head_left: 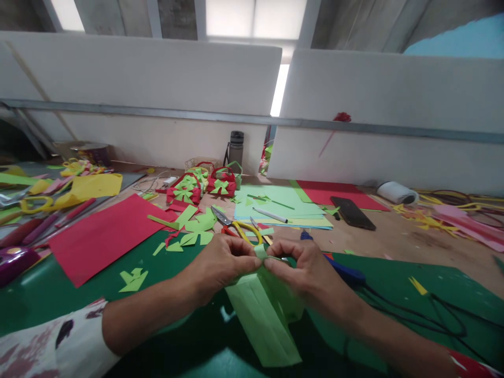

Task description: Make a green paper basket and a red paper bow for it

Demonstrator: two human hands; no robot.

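Pinched shut, both: left hand (pixel 222 262) and right hand (pixel 303 268) clamped fingertip to fingertip on the top edge of a folded green paper (pixel 265 315), thumbs and forefingers meeting at the fold. Paper held low over the dark green mat (pixel 394 283), hanging down and toward the camera between the wrists. Just beyond the knuckles, yellow scissors (pixel 240 227), blades apart. Near the right hand, a blue glue gun (pixel 346 273) with black cord. Farther back, red sheet (pixel 106 236), phone (pixel 352 212), pen (pixel 270 214), paper baskets (pixel 205 185), bottle (pixel 236 147).
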